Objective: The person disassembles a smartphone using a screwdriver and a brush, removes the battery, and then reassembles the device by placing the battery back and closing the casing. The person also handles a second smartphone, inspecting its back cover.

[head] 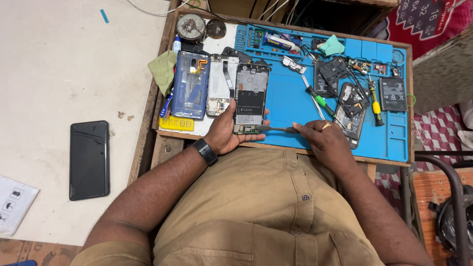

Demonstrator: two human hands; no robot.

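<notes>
My left hand [227, 132] grips the lower end of an opened phone [250, 96] with its back removed, battery and dark board showing. It lies on a blue repair mat [288, 106]. My right hand [322, 140] holds a thin dark pry tool [276, 129] whose tip touches the phone's bottom edge. A black watch sits on my left wrist.
Beside the phone lie a white phone frame [220, 86] and a blue back cover [190, 91]. To the right are more opened phones [352, 111], a battery [392, 94], green and yellow screwdrivers [320, 102]. A black phone [89, 159] rests on the white surface at left.
</notes>
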